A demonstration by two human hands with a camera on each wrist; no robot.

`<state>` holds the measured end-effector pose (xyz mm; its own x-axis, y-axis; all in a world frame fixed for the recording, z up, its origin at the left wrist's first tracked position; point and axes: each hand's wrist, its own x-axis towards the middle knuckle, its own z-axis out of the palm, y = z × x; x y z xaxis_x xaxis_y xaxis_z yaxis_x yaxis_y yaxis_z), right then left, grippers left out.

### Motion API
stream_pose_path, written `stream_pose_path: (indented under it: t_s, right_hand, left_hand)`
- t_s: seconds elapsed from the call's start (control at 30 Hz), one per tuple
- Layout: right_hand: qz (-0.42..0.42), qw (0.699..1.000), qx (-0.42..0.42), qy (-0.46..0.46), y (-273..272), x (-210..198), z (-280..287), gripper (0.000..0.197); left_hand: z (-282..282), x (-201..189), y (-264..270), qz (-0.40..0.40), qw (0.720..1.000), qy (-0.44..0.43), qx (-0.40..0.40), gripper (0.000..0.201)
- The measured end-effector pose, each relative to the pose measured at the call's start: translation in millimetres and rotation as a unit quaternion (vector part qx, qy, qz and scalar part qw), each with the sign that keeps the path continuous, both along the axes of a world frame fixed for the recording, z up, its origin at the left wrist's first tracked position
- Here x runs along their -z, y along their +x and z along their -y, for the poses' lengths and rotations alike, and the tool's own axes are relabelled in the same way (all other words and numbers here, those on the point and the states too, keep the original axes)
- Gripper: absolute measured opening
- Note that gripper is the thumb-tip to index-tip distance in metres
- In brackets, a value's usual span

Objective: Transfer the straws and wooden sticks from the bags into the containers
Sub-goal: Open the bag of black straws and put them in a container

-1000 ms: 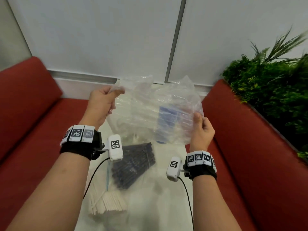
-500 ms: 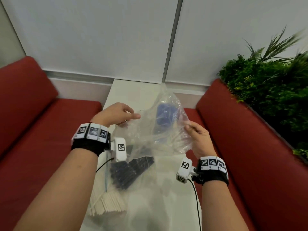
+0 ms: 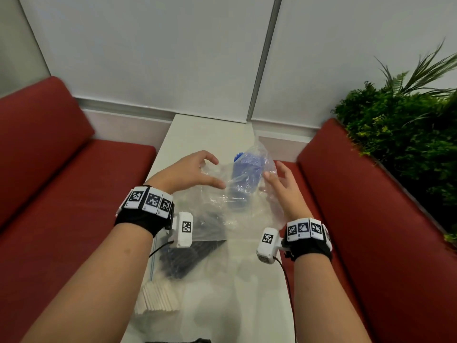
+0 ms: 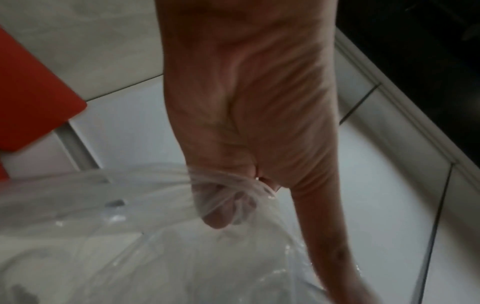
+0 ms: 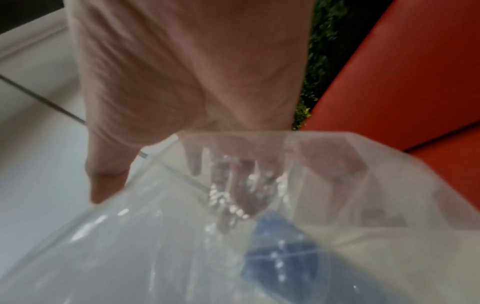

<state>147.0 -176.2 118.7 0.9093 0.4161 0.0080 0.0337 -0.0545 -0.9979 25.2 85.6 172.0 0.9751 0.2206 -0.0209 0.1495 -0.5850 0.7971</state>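
Note:
A clear plastic bag [image 3: 249, 194] with a bundle of blue straws [image 3: 247, 169] inside stands crumpled on the white table [image 3: 197, 134]. My left hand [image 3: 195, 169] is at the bag's left side. In the left wrist view its curled fingers [image 4: 223, 203] have the film [image 4: 103, 226] bunched round them. My right hand [image 3: 279, 184] is at the bag's right side with straight, spread fingers against the film [image 5: 182, 246]. The blue straws [image 5: 280, 257] show through below them. Nearer me lie a bag of black straws [image 3: 195, 253] and a bundle of pale wooden sticks [image 3: 158, 298].
Red sofa seats [image 3: 61, 206] [image 3: 371, 219] flank the narrow table on both sides. A green plant [image 3: 408, 125] stands behind the right sofa. A white wall closes off the table's far end. No container shows in any view.
Both hands have brought the bag of blue straws down from in front of me to the table. The right hand's pinch on the bag's edge has opened into straight fingers.

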Motion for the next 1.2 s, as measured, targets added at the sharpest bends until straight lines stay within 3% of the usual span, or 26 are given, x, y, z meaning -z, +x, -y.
stream_pose_path:
  t_s: [0.07,0.2,0.33,0.4,0.5,0.6,0.7,0.93,1.0,1.1,1.2]
  right_hand:
    - [0.039,0.999,0.019,0.014,4.5,-2.7,-7.9,0.082]
    - [0.037,0.999,-0.030,0.021,8.2,-12.2,-20.9,0.071]
    - [0.113,0.993,0.037,0.022,5.5,-10.7,-38.6,0.008]
    - [0.122,0.987,0.086,0.060,6.6,-8.3,-38.6,0.012]
    - [0.080,0.979,0.137,0.131,13.1,-4.7,-29.9,0.006]
    - [0.058,0.963,0.181,0.189,16.8,-0.6,-22.5,0.011]
    - [0.047,0.941,0.231,0.242,14.8,6.5,-15.3,0.021]
    - [0.023,0.934,0.276,0.225,6.7,37.4,-3.1,0.007]
    - [-0.007,0.947,0.288,0.143,4.4,48.8,-1.8,0.017]
    - [-0.006,0.954,0.301,-0.021,-2.1,46.2,-7.5,0.042]
    - [0.118,0.986,0.121,-0.015,-16.6,6.2,-31.8,0.078]
  left_hand:
    - [-2.1,0.9,0.6,-0.016,0.998,0.059,0.023,0.058]
    - [-1.5,-1.0,3.5,0.028,0.986,0.162,0.012,0.028]
    - [0.1,-6.6,3.6,0.116,0.979,0.159,-0.053,0.027]
    - [-8.2,-8.6,1.5,0.174,0.967,0.155,-0.108,0.027]
    - [-24.2,-13.4,0.0,0.247,0.945,0.030,-0.214,0.022]
    - [-32.6,-20.1,2.0,0.263,0.920,-0.074,-0.280,0.023]
    - [-42.0,-27.5,1.1,0.276,0.897,-0.061,-0.339,0.031]
    - [-42.8,-45.1,-4.2,0.386,0.829,-0.290,-0.282,0.004]
    - [-40.0,-53.1,-7.0,0.380,0.838,-0.291,-0.261,0.011]
    - [-24.0,-65.7,-9.2,0.307,0.904,-0.251,-0.161,0.035]
    - [9.9,-76.7,-6.2,0.198,0.957,-0.208,-0.036,0.051]
